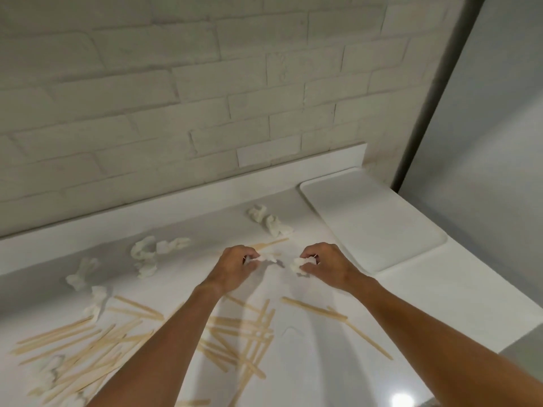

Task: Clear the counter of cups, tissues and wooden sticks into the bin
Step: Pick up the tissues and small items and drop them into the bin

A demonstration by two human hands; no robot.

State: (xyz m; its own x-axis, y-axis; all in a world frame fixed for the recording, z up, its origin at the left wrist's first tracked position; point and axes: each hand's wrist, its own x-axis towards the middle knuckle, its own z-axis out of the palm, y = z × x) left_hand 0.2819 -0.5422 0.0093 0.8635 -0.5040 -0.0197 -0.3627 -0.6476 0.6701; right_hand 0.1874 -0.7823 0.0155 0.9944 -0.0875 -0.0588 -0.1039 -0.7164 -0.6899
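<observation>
1. Nearest the camera, the left forearm (164, 342) and the right forearm (426, 327) reached in from 6 o'clock over the white counter (440, 289).
2. Wooden sticks (88, 348) lay loose on the counter under and around the forearms. There was a dense heap at 7 o'clock, a crossed bunch (249, 339) between the forearms, and a few long ones (314, 309) at 5 o'clock.
3. The one container-like thing was a shallow white tray (373, 221) at 2 o'clock of the hands, set in the counter's far right corner. Every tissue and stick in view lay outside it.
4. The left hand (235, 264) had its fingers curled and pinched a small tissue scrap (269, 257). The scrap stuck out past the fingertips toward 3 o'clock.
5. The right hand (326, 265) had its fingers curled round a crumpled tissue wad (298, 264), which bulged out of the fingertips at 9 o'clock. The wad and the scrap were near each other but apart.
6. A single stick (270, 243) lay just beyond the hands at 12 o'clock.
7. More crumpled tissues sat on the counter:
   - a pair (270, 220) farther off at 12 o'clock, near the low backsplash (176, 207);
   - a cluster (147, 254) at 9 o'clock of the left hand;
   - two pieces (82, 273) farther out toward 9 o'clock;
   - one blurred piece (50, 374) among the sticks at 7 o'clock.
8. A white brick wall (205, 83) rose behind the backsplash.
</observation>
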